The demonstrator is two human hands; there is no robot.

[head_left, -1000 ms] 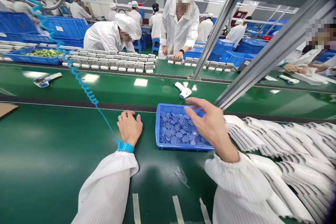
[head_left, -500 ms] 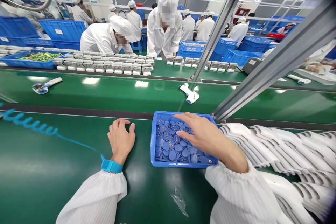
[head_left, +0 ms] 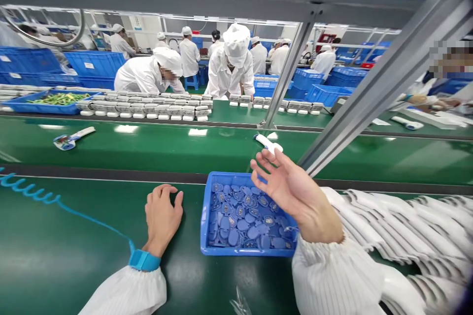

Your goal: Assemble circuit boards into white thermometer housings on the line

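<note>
- Tray (head_left: 203, 226) of blue oval plastic parts (head_left: 240, 224) sits well filled on the green worktop (head_left: 74, 221)
- Right hand (head_left: 291, 192) open and empty, just above the tray
- Left hand (head_left: 162, 219) loosely curled, empty, resting on the worktop
- White plastic housings (head_left: 399, 226) lie stacked to the right

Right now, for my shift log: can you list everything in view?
near belt: one, green, directly ahead
tray: one, blue, on the near belt
small parts: many, blue, in the tray
casings: many, white, stacked right of the tray
gun-shaped devices: three, mainly white, on the belt beyond
boxed units: many, white, in rows farther back
crates: many, blue, background
co-workers: several, white clothing, beyond the belts
coiled cord: one, blue, far left on the near belt
wrist strap: one, blue, on the left wrist
left hand: one, bare, resting on the near belt
right hand: one, bare, open above the tray
</note>
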